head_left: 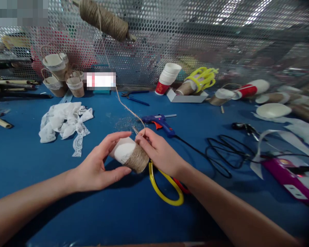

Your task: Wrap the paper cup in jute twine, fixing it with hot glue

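Observation:
My left hand (pixel 100 164) is curved round a white paper cup (pixel 123 149) that lies tilted above the table, thumb below and fingers above. Brown twine (pixel 137 157) is wound round the cup's right part. My right hand (pixel 161 147) pinches the twine strand at the cup's upper right edge. From there the strand runs up to a large twine spool (pixel 104 20) on the mesh panel. Yellow-handled scissors (pixel 167 187) show beneath my right hand, with a blade tip beyond the fingers; whether they rest on the table is hidden.
Behind my hands lie a blue glue gun (pixel 161 123) with a trailing cord and blue-handled pliers (pixel 136 97). White lace (pixel 64 120) is heaped left, near twine-covered cups (pixel 76 85). Stacked paper cups (pixel 167 79) stand at the back; a purple power strip (pixel 288 178) is right.

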A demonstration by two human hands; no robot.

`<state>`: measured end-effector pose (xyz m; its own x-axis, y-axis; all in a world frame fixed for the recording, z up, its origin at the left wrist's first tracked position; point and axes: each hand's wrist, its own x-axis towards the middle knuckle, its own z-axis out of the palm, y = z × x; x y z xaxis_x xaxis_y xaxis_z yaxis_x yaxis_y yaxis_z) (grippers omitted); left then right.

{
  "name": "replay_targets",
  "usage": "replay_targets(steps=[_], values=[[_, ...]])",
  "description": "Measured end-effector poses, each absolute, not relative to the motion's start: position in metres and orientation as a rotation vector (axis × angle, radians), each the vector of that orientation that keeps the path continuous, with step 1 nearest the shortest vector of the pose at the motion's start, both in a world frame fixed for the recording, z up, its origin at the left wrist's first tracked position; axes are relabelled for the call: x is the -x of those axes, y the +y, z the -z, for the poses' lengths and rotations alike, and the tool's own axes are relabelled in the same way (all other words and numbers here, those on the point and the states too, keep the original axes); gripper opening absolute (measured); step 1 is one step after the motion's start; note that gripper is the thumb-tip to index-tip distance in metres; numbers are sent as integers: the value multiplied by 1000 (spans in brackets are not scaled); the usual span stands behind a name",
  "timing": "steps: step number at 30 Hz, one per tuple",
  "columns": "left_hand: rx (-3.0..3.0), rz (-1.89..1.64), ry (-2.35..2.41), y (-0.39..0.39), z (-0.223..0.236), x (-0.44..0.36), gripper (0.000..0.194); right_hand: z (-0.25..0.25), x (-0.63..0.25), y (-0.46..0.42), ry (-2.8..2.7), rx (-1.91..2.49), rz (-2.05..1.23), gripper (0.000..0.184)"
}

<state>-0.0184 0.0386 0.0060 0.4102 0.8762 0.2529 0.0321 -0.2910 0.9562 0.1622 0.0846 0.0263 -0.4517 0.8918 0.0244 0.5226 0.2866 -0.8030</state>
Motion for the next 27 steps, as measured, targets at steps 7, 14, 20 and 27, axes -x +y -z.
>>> replay_targets(steps=[7,14,20,27], values=[[-1394,-992,923,42,-12,17,56,-17,-157,75,-2231,1181,-422,13],[-1273,-949,934,45,-13,15,41,-12,-154,70,-2344,1012,-168,17],[-1424,-961,977,44,-12,15,37,-15,-156,72,-2322,1003,-130,14],[-1492,-962,994,40,-12,15,37,-16,-156,70,-2296,1079,-321,12]])
